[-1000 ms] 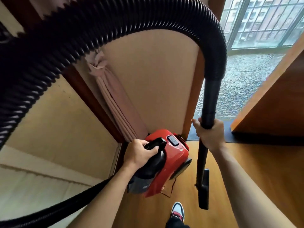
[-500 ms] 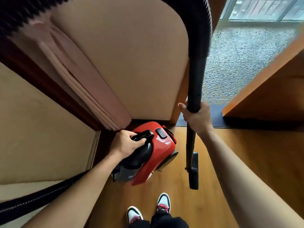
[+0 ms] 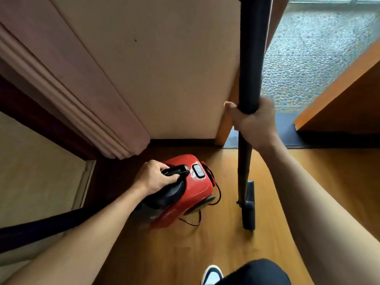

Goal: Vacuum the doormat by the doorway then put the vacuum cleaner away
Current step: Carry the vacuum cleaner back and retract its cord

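The red vacuum cleaner [image 3: 189, 194] sits low over the wooden floor near the wall corner. My left hand [image 3: 156, 176] is closed around its black carry handle. My right hand [image 3: 251, 122] grips the black wand [image 3: 249, 75], which stands nearly upright. The wand's flat black nozzle [image 3: 249, 206] rests on the floor to the right of the red body. A black hose [image 3: 51, 225] runs off to the lower left under my left forearm. A thin cord [image 3: 191, 222] loops beside the cleaner. A dark mat [image 3: 287, 128] lies at the doorway threshold behind my right hand.
A beige wall panel [image 3: 164, 68] and a folded pinkish curtain [image 3: 78, 87] stand right behind the cleaner. Pebbled balcony floor [image 3: 308, 58] lies beyond the doorway. An orange wooden door or panel [image 3: 345, 91] is at the right. My shoe [image 3: 211, 274] is at the bottom.
The view has tipped down toward the floor. The red cleaner has dropped lower near the floor, and the wand's nozzle has come down with it; both hands keep their grips.
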A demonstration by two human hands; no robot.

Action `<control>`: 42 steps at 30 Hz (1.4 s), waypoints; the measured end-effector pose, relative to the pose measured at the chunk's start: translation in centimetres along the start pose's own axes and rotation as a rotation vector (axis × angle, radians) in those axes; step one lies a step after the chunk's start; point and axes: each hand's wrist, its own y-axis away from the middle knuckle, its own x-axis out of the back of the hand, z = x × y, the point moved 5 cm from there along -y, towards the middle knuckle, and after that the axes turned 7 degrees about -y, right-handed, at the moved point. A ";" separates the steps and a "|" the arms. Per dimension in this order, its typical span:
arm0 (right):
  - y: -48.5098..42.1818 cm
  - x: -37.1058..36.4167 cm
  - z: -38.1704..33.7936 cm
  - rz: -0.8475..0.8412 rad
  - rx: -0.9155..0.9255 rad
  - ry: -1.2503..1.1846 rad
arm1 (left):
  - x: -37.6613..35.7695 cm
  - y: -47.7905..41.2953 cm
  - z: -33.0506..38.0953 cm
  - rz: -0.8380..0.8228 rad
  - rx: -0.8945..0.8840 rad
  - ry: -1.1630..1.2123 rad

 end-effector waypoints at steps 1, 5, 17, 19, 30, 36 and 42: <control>-0.1 -0.3 1.0 0.013 0.022 -0.003 | -1.2 -1.1 -1.0 0.000 -0.005 -0.022; -0.6 -1.3 4.0 0.055 0.105 0.002 | -5.7 -4.7 -4.5 -0.033 -0.062 -0.105; 0.4 -3.1 8.7 -0.024 0.286 0.055 | -12.2 -12.6 -9.4 -0.067 -0.160 -0.224; 0.5 -4.0 9.0 -0.027 0.307 0.077 | -12.3 -13.6 -9.9 -0.067 -0.171 -0.222; 0.8 -7.3 10.2 -0.021 0.302 0.145 | -11.8 -15.9 -10.1 -0.225 -0.338 -0.249; 1.7 -8.1 10.1 -0.062 0.291 0.132 | -11.3 -15.4 -10.0 -0.243 -0.323 -0.277; 2.3 -7.9 9.8 -0.049 0.334 0.148 | -11.3 -13.0 -10.7 0.045 -0.235 -0.326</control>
